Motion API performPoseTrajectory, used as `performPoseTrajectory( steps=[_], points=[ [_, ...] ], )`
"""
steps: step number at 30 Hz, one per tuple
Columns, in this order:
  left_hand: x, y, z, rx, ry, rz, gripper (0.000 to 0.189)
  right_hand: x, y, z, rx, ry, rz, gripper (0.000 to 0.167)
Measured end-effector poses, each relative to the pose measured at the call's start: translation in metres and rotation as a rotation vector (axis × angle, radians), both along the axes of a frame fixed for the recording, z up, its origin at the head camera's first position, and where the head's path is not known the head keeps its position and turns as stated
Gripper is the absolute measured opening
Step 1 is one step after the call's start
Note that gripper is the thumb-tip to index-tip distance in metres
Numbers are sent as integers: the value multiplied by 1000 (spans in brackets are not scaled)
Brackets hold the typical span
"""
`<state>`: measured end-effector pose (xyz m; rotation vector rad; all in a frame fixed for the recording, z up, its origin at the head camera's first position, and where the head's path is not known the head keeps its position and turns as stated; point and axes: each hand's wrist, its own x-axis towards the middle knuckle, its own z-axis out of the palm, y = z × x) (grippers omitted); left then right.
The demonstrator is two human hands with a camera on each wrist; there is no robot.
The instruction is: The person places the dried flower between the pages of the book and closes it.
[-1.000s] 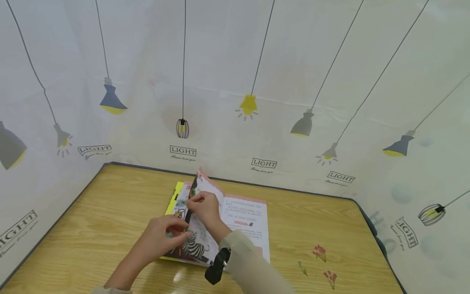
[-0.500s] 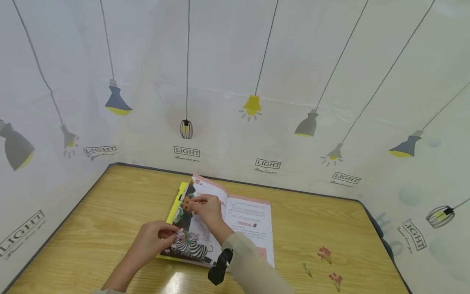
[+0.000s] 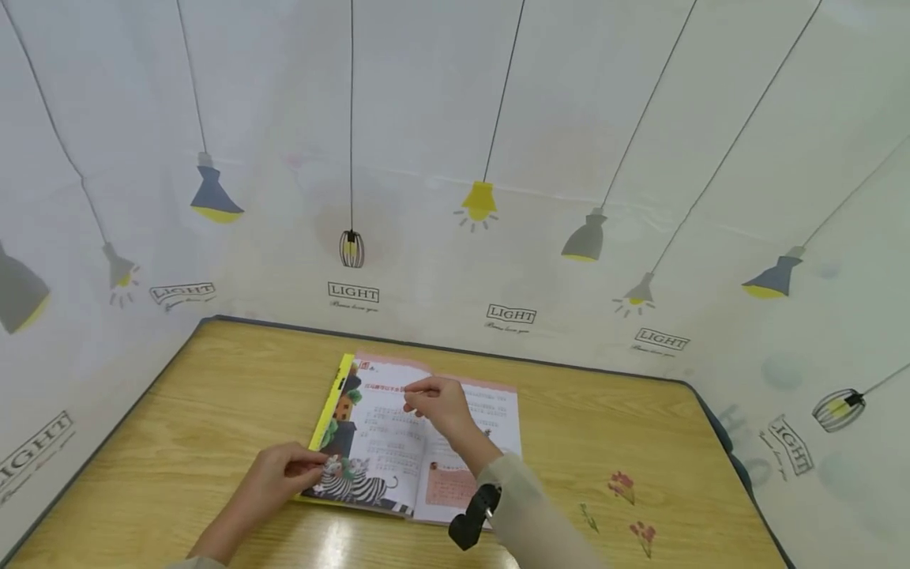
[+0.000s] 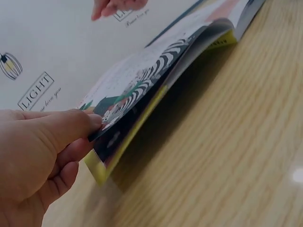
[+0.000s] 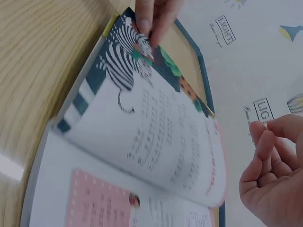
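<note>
An open picture book [image 3: 387, 419] lies on the table, its left page printed with zebras and lines of text. My left hand [image 3: 273, 474] is at that page's lower left corner. In the left wrist view, thumb and fingers pinch the page edge [image 4: 128, 101], raised a little above the yellow-edged leaf [image 4: 137, 132] beneath. My right hand [image 3: 444, 407] hovers over the upper middle of the book. Seen in the right wrist view, its fingers [image 5: 265, 151] are curled inward beside the page, with nothing visible between them.
Two pink dried flower sprigs [image 3: 622, 486] and a small green sprig [image 3: 588, 518] lie to the right of the book. Behind the wooden table [image 3: 235, 387] stands a white curtain [image 3: 426, 118] printed with lamps. A black strap [image 3: 475, 518] is on the right wrist.
The lifted page has come down to the left, over the left side of the book. My right hand has let go of it and moved right; my left hand has moved slightly left and down.
</note>
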<state>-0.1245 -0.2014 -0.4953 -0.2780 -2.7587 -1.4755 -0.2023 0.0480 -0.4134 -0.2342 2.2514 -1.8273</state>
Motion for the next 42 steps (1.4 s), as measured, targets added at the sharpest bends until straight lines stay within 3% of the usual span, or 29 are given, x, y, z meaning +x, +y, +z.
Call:
performPoseTrajectory(
  steps=[3, 8, 15, 22, 27, 34, 42],
  points=[
    [0, -2, -5, -10, -24, -15, 15, 0, 14, 2, 20, 1, -16, 20],
    [-1, 0, -11, -60, -54, 8, 15, -11, 38, -12, 66, -24, -66, 20],
    [-3, 2, -21, -157, 18, 6, 15, -15, 74, -14, 138, -16, -137, 18],
    [-3, -1, -28, -172, 56, 34, 17, -10, 118, -11, 148, -17, -237, 16],
    [-5, -1, -31, -192, 63, 35, 18, -3, 155, -14, 179, -17, -289, 21],
    [-5, 1, -30, -196, 62, 38, 19, 20, 205, -18, 222, -25, -294, 26],
    [-1, 0, -35, -178, 109, 65, 19, 40, 237, -29, 300, -73, -322, 29]
  ],
)
